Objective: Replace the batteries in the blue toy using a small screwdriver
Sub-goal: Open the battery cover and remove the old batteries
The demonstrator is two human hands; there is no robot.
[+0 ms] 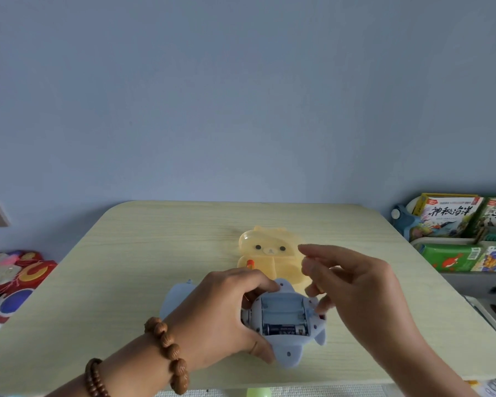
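The blue toy (287,351) lies belly-up near the table's front edge, and my left hand (221,313) grips it from the left side. Its battery compartment (282,312) is uncovered. One dark battery (281,329) sits in the nearest slot; the two slots behind it are empty. My right hand (355,287) hovers over the toy's right edge with fingers curled, the lower fingertips close to the toy. Whether it holds anything is hidden. An orange screwdriver handle (250,263) shows on the yellow bear-shaped box (272,247) just behind the toy.
A light-blue piece (176,295) pokes out to the left of my left hand. Children's books (453,219) stand on a shelf at the right. Colourful toys (15,279) lie left of the table (126,267). A blue wall rises behind.
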